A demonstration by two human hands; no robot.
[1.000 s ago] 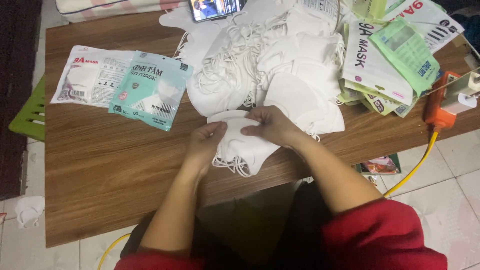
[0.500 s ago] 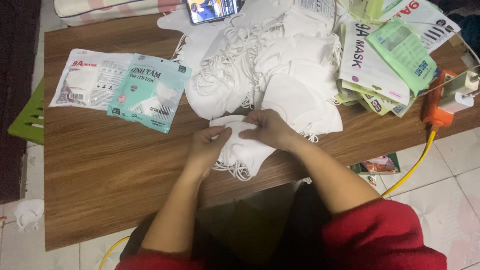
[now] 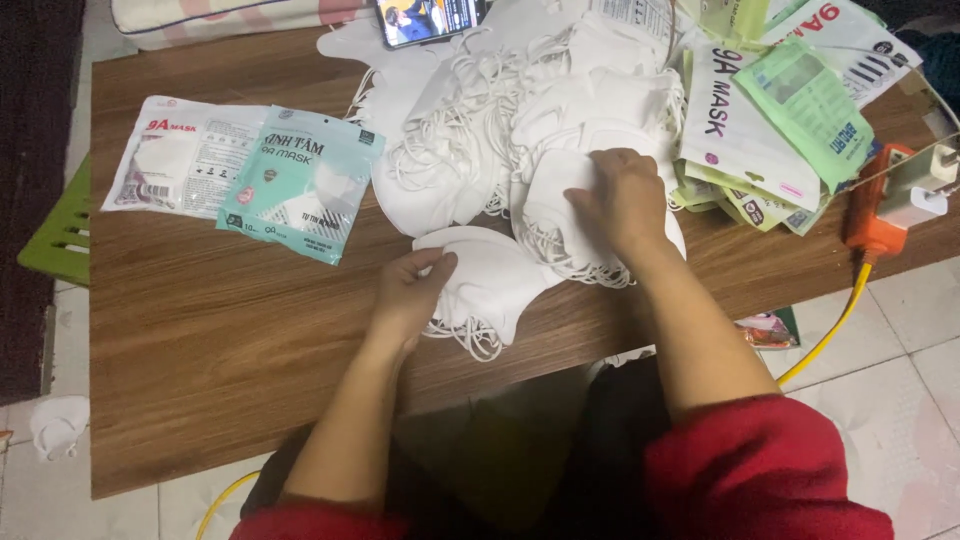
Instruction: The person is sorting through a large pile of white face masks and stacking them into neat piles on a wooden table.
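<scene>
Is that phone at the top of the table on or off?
On: the phone screen glows with a colourful picture.

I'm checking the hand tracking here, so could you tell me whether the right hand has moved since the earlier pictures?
Yes. The right hand has left the small mask stack and moved up toward the big mask pile.

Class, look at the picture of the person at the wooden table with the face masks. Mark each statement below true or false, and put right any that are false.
1. The left hand rests on a small stack of white masks near the table's front edge. True.
2. The right hand holds a pair of scissors. False: it lies on the big pile of white masks.
3. A teal mask packet lies left of the pile. True.
4. The table is glass. False: it is brown wood.
5. An orange power strip sits at the right edge. True.
</scene>
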